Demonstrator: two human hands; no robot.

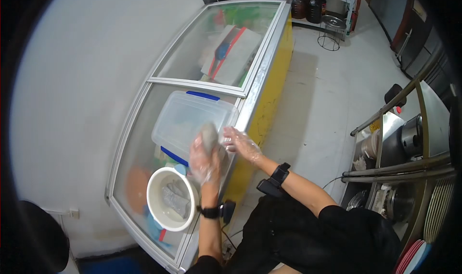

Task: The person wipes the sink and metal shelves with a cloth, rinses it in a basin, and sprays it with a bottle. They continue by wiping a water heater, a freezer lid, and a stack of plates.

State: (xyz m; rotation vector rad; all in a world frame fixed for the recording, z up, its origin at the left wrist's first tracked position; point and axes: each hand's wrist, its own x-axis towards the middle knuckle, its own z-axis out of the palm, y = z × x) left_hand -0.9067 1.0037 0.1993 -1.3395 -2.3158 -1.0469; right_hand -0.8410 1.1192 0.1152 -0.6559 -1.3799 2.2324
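Observation:
My left hand [201, 161], in a clear plastic glove, is closed around a greyish rounded lump [209, 135], blurred and partly hidden by the fingers. Just to the right, my right hand [243, 145] wears the same kind of glove; its fingers are stretched out and apart, with nothing in them. Both hands are over the near right corner of a clear plastic storage box [187, 113] with blue latches. Beside my left wrist stands a white bucket [152, 197] with a crumpled clear plastic bag [176, 199] inside.
Box and bucket rest on a glass-topped chest freezer [274, 76] with a yellow side. Bagged goods [231, 52] show through its far glass. A metal shelf rack [385, 170] with pots and plates lines the right side. A wire stand [329, 38] is on the floor at the back.

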